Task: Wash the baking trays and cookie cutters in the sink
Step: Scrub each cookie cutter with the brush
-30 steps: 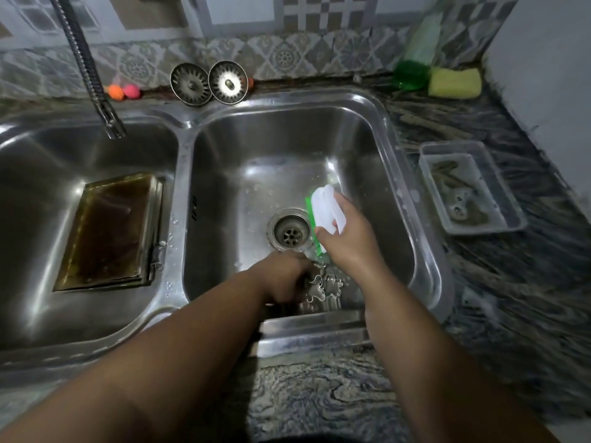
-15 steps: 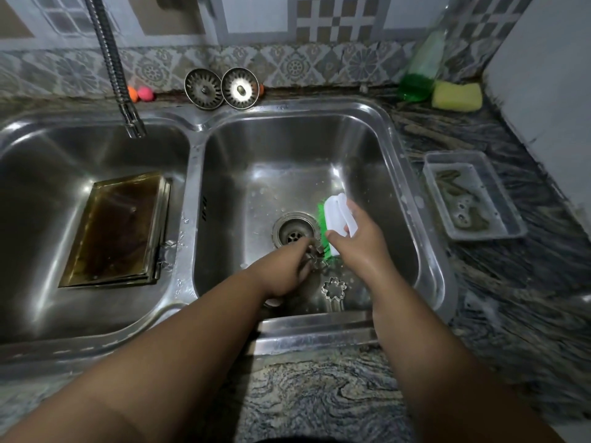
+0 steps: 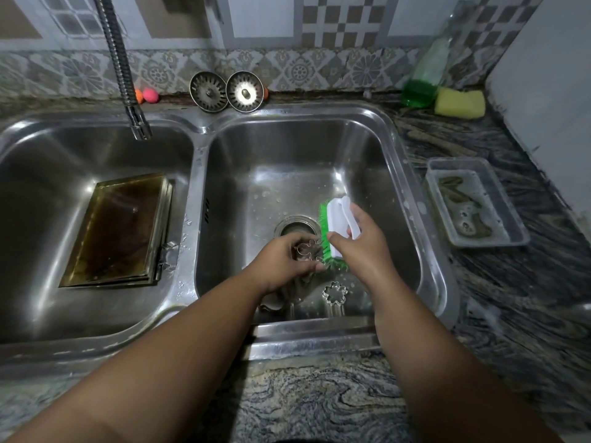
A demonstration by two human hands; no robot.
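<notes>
Marbled grey stone makes up the tabletop [image 3: 319, 404] nearest the viewer, and both forearms reach across its edge into the right basin [image 3: 287, 161] of a double steel sink. Just past the near wall a flower-shaped cutter [image 3: 334, 292] lies flat on the basin floor, apart from both hands, probably waiting its turn. Above it the left hand [image 3: 281, 260] has its grip curled round a thin metal cookie cutter [image 3: 305, 249], pinching it at the edges so the open outline faces the brush. The right hand [image 3: 361, 247] wraps its grip round the white handle of a scrub brush [image 3: 335, 231], whose green bristles point left and touch the cutter's right side. So the cutter sits between the two hands, low over the drain [image 3: 292, 227], which seems chosen to let runoff fall straight in. Stacked baking trays [image 3: 118, 231], dark and stained, rest in the left basin under the faucet [image 3: 128, 91], unwashed by the look of them. A plastic container [image 3: 473, 203] of murky water stands to the right. Two strainers [image 3: 209, 91], a soap bottle [image 3: 422, 81] and a yellow sponge [image 3: 460, 103] line the back wall.
</notes>
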